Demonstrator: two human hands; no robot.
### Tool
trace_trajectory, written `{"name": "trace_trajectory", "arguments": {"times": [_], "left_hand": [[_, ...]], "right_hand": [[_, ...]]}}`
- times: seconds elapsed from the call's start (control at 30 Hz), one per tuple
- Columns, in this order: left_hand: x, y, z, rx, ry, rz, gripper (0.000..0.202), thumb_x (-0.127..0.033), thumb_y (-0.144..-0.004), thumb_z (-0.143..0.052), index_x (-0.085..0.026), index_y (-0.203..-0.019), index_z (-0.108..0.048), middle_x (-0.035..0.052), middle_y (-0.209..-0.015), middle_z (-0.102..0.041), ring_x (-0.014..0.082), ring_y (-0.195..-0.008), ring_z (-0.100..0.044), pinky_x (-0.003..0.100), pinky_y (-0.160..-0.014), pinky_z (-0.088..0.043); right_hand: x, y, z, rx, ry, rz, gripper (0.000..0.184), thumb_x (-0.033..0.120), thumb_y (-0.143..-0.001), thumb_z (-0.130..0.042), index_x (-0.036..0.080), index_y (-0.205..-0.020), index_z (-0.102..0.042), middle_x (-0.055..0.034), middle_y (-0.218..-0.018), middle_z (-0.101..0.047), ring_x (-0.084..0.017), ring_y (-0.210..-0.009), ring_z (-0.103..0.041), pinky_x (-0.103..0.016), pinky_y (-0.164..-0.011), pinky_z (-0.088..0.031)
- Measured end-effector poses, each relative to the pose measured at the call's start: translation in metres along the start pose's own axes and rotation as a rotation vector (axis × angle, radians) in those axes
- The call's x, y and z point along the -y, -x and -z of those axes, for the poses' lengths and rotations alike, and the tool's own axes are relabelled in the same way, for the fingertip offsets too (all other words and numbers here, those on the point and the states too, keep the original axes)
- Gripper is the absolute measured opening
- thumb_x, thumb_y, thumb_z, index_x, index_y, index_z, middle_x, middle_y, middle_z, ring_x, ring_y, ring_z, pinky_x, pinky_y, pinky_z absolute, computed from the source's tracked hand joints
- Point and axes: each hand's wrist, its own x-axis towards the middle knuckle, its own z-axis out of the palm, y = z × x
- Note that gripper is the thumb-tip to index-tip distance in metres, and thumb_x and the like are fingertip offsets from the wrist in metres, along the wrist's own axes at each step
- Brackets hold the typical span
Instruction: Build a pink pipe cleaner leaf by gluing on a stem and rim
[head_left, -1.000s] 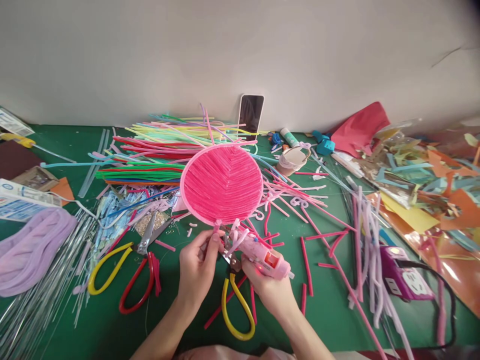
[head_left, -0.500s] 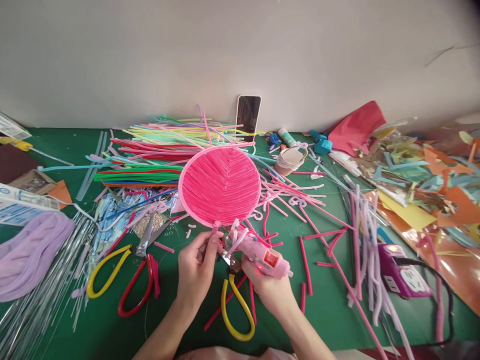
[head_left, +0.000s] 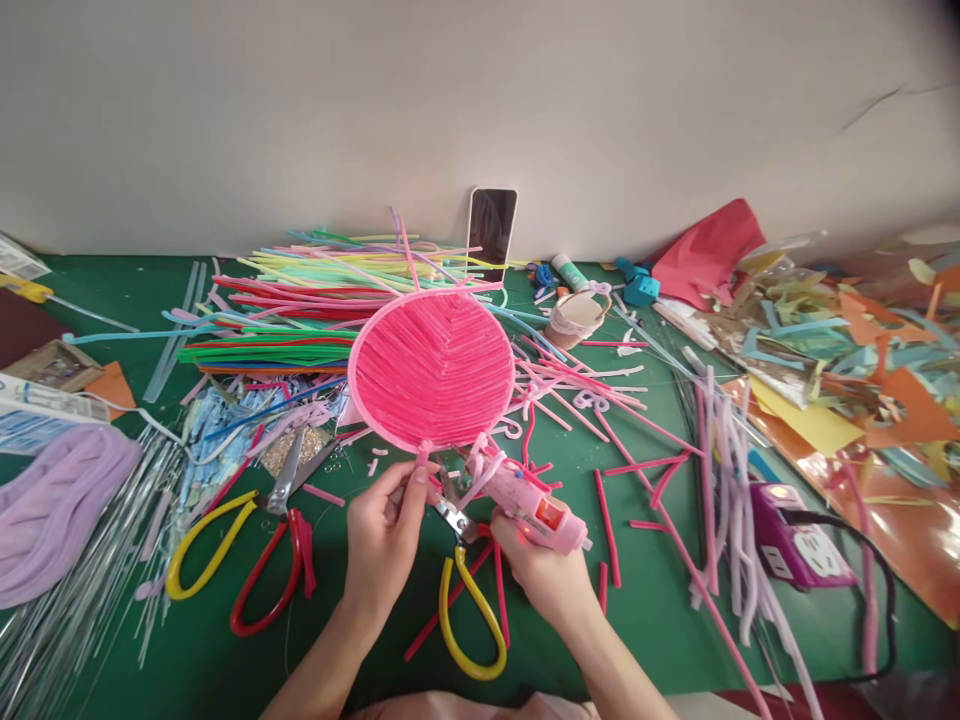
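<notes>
Head view shows the pink disc (head_left: 433,370) just beyond the left grip (head_left: 386,530).

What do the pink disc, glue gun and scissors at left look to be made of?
Disc: probably fuzzy pipe cleaners, matte, from its ridged rows.
Glue gun: likely plastic; its body looks smooth and moulded.
Scissors: metal blades, by their grey shine; glossy handles, perhaps plastic-coated.

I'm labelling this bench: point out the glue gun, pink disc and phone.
Glue gun (head_left: 523,501), head view: on its pink body.
Pink disc (head_left: 431,370), head view: middle of its face.
Phone (head_left: 492,226), head view: on its dark screen.
</notes>
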Motion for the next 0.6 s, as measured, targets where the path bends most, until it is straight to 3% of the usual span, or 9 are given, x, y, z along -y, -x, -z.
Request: {"name": "trace_trajectory", "arguments": {"times": [0.37,0.47,0.6], "left_hand": [[0.001,-0.001,0.000,0.003,0.012,0.028,0.032,-0.047,-0.090,-0.059,-0.017,-0.092,-0.070,0.0005,-0.067,-0.059,0.0103,-0.054,-0.050,0.019,-0.044,-0.036],[0.000,-0.001,-0.001,0.002,0.015,0.037,0.034,-0.049,-0.090,-0.059,-0.016,-0.093,-0.070,-0.0002,-0.066,-0.058,0.0091,-0.050,-0.044,0.019,-0.043,-0.035],[0.001,-0.001,-0.001,-0.002,0.016,0.039,0.035,-0.049,-0.090,-0.059,-0.016,-0.093,-0.070,-0.0001,-0.066,-0.058,0.0087,-0.049,-0.041,0.019,-0.042,-0.033]], "right_hand": [[-0.010,0.000,0.008,-0.076,-0.002,-0.042,0.022,0.019,-0.065,-0.046,0.025,-0.055,-0.027,0.0074,-0.049,-0.026,-0.008,-0.045,-0.023,-0.023,-0.041,-0.022],[-0.002,0.001,0.006,-0.065,-0.056,-0.061,0.024,0.022,-0.066,-0.050,0.024,-0.055,-0.029,0.0074,-0.049,-0.030,-0.007,-0.045,-0.024,-0.023,-0.041,-0.023],[0.009,0.004,-0.002,-0.071,-0.117,-0.189,0.025,0.029,-0.070,-0.058,0.023,-0.056,-0.037,0.0065,-0.044,-0.037,-0.008,-0.042,-0.031,-0.023,-0.037,-0.022]]}}
